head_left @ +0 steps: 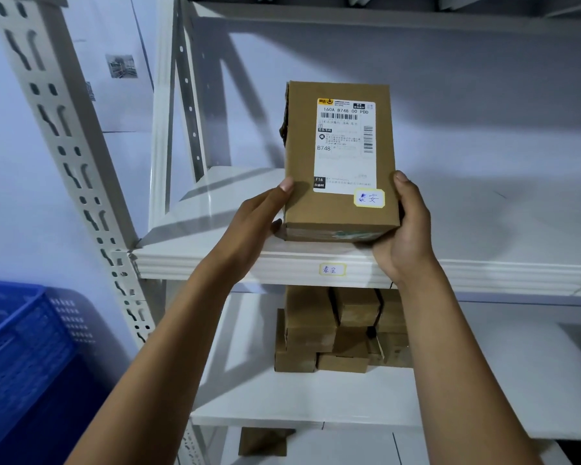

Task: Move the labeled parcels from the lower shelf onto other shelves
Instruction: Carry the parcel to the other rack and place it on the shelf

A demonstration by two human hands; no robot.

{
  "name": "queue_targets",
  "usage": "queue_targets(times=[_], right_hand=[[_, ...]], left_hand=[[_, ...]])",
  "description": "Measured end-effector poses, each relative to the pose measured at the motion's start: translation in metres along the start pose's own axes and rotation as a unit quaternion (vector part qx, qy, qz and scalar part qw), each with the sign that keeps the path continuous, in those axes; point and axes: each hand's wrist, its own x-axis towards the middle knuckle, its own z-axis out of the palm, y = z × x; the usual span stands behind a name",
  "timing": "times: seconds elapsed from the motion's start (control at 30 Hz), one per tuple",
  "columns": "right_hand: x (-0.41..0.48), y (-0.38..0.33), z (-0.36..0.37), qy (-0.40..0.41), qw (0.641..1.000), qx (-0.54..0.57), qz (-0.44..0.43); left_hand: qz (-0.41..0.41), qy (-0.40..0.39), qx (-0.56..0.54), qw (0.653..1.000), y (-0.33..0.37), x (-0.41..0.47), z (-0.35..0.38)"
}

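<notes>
A brown cardboard parcel with a white shipping label and a small yellow-edged handwritten sticker is held between both hands, just above the front of the middle white shelf. My left hand grips its lower left side. My right hand grips its lower right corner. On the lower shelf a stack of several brown parcels sits behind my arms. The middle shelf's front edge carries a small handwritten tag.
A slotted grey upright post stands at the left of the rack. A blue plastic crate is at the lower left. Another brown parcel lies below the lower shelf. An upper shelf spans the top.
</notes>
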Motion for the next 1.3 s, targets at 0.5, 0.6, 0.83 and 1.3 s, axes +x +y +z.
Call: queue_targets(times=[0.5,0.6,0.83,1.3], right_hand=[[0.007,0.003,0.000,0.049,0.998,-0.018,-0.019],[0.010,0.004,0.000,0.063,0.997,-0.036,-0.011],[0.018,0.002,-0.002,0.055,0.996,-0.048,0.042],[0.021,-0.002,0.000,0.078,0.989,-0.082,0.101]], left_hand=[[-0.030,0.011,-0.031,0.999,0.003,-0.001,0.001],[-0.044,0.009,-0.025,0.999,0.003,0.001,-0.001],[-0.076,0.018,0.035,0.996,0.004,0.007,0.001],[-0.129,0.085,0.062,0.986,-0.003,0.018,0.004]])
